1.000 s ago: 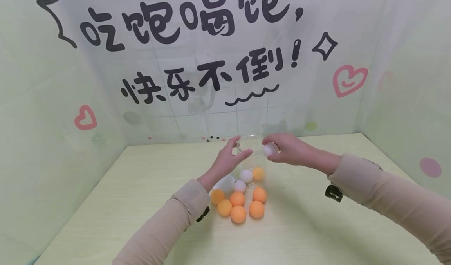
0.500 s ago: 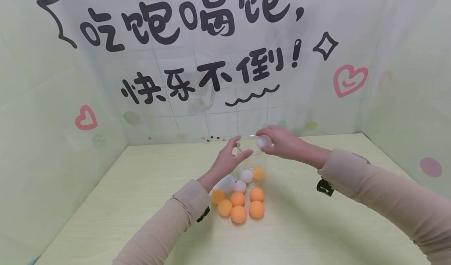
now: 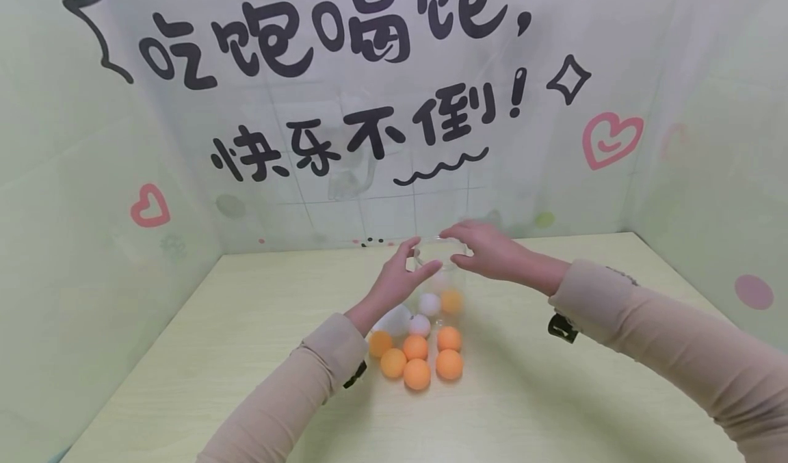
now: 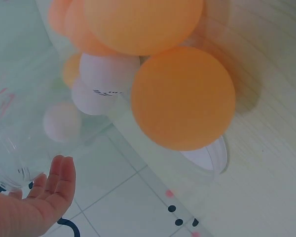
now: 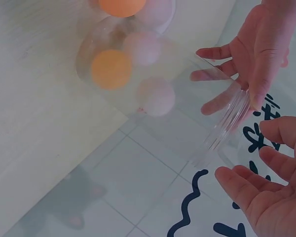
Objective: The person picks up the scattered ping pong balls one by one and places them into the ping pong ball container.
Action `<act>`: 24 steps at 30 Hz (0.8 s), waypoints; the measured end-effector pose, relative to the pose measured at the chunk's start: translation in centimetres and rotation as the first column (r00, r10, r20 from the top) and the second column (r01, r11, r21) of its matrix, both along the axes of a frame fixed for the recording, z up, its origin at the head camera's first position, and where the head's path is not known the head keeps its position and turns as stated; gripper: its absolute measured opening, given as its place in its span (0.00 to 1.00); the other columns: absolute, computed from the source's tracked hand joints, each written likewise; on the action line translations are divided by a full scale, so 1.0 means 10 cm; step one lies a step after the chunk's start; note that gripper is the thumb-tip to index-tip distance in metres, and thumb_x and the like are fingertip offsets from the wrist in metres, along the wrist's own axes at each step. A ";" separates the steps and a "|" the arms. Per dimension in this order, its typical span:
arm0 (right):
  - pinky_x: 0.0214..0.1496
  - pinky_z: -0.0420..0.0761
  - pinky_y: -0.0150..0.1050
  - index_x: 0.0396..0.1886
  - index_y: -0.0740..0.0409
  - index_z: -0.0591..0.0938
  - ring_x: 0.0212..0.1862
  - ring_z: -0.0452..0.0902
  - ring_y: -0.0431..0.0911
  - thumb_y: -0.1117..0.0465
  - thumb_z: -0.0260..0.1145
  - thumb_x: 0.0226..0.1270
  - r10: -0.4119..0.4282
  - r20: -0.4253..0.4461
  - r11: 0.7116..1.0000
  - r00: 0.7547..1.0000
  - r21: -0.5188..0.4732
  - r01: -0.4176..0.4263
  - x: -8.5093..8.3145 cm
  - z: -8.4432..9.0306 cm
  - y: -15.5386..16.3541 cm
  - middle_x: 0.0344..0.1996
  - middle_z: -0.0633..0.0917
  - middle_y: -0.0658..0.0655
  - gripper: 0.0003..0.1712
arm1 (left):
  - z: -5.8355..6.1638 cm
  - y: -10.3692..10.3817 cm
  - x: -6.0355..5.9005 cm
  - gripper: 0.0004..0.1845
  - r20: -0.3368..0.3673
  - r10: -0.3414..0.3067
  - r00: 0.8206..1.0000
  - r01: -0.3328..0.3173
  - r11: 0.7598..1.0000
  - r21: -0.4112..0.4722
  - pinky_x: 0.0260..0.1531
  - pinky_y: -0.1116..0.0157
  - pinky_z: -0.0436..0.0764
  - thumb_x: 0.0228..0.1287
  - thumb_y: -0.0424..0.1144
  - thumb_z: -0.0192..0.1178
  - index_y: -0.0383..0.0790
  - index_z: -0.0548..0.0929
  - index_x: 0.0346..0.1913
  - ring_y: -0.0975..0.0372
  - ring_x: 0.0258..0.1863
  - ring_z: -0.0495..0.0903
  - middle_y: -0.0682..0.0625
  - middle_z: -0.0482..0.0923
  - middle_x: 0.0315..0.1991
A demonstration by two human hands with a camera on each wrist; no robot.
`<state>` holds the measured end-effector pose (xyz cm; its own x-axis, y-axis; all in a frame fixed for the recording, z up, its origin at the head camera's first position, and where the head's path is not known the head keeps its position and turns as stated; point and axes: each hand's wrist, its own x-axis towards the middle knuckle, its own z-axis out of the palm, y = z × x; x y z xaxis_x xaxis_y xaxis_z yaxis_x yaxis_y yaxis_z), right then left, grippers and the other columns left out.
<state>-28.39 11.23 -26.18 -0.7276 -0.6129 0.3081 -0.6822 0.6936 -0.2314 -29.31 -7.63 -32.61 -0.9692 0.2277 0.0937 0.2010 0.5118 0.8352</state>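
A clear jar stands upright on the table, with my left hand holding it near the rim, thumb on one side and fingers on the other. Inside the jar, an orange ping-pong ball and a white ping-pong ball lie low. Another white ping-pong ball is in mid-air inside it, faint in the head view. Beside the rim, my right hand has its fingers spread apart and holds nothing. Several orange ping-pong balls and a white ping-pong ball rest in front of the jar.
A whitish, see-through round item lies left of the jar, partly covered by the left wrist. The pale wooden table meets a printed curtain behind the jar, with further curtain walls on both sides.
My right hand moved left to the jar's mouth and let go of the white ping-pong ball, which has dropped inside. The left hand stayed in place on the jar.
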 end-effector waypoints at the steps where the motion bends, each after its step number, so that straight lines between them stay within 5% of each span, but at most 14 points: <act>1: 0.55 0.72 0.50 0.52 0.68 0.75 0.53 0.73 0.57 0.66 0.62 0.58 0.001 0.004 1.000 1.000 -0.004 0.000 0.00 0.00 0.00 0.49 0.79 0.64 0.21 | 0.00 0.00 0.00 0.40 0.000 0.000 1.000 0.000 1.000 0.000 0.51 0.53 0.73 0.58 0.59 0.57 0.49 0.55 0.69 0.50 0.48 0.76 0.41 0.62 0.65; 9: 0.47 0.78 0.46 0.49 0.69 0.76 0.44 0.76 0.55 0.68 0.61 0.59 -0.006 0.092 0.997 0.996 -0.077 0.013 0.04 0.00 0.06 0.47 0.78 0.64 0.17 | 0.01 0.00 0.02 0.40 0.000 -0.008 1.000 0.008 1.000 0.000 0.50 0.53 0.73 0.58 0.58 0.57 0.49 0.55 0.69 0.50 0.47 0.77 0.41 0.63 0.64; 14: 0.40 0.79 0.41 0.42 0.68 0.78 0.37 0.75 0.50 0.70 0.62 0.57 -0.003 0.110 0.993 0.994 -0.119 0.016 0.13 -0.06 0.10 0.35 0.80 0.59 0.12 | -0.01 0.00 0.01 0.40 0.000 -0.004 1.000 0.004 1.000 -0.003 0.49 0.54 0.74 0.58 0.58 0.57 0.49 0.55 0.69 0.50 0.45 0.78 0.41 0.63 0.64; 24: 0.35 0.77 0.32 0.39 0.65 0.80 0.33 0.75 0.46 0.68 0.64 0.55 0.077 0.197 0.995 0.977 -0.072 -0.064 0.37 -0.51 0.10 0.32 0.81 0.56 0.10 | -0.01 0.00 0.01 0.39 -0.010 0.006 1.000 -0.006 1.000 -0.009 0.49 0.53 0.74 0.59 0.57 0.57 0.49 0.55 0.69 0.49 0.47 0.77 0.41 0.64 0.63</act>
